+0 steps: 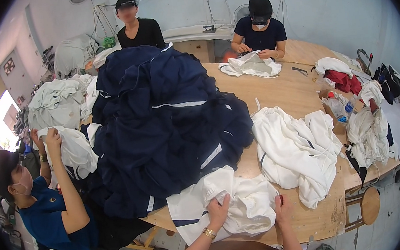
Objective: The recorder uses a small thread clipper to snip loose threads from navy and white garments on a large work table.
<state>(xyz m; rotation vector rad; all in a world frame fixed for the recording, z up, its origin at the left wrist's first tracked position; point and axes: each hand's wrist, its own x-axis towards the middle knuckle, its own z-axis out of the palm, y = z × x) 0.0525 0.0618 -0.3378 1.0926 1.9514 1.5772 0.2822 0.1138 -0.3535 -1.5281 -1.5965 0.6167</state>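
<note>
A white garment (250,195) with a gathered, elastic-looking edge and a navy stripe lies bunched at the table's near edge. My left hand (218,212), a gold-coloured band at its wrist, grips the cloth near the gathered part, thumb and fingers closing on it. At the garment's right side, my right hand (281,208) holds its edge; some of its fingers are hidden. A second white garment (299,151) with small navy marks is spread just beyond my right hand. Left of the held piece, a big heap of navy garments (161,124) with white trim rises high.
The wooden table (235,95) extends ahead. A person (49,212) at left holds up white cloth; another (258,28) handles white cloth across the table; a third (140,32) is behind the heap. At right are a box of odds and ends (335,107) and a stool (369,205).
</note>
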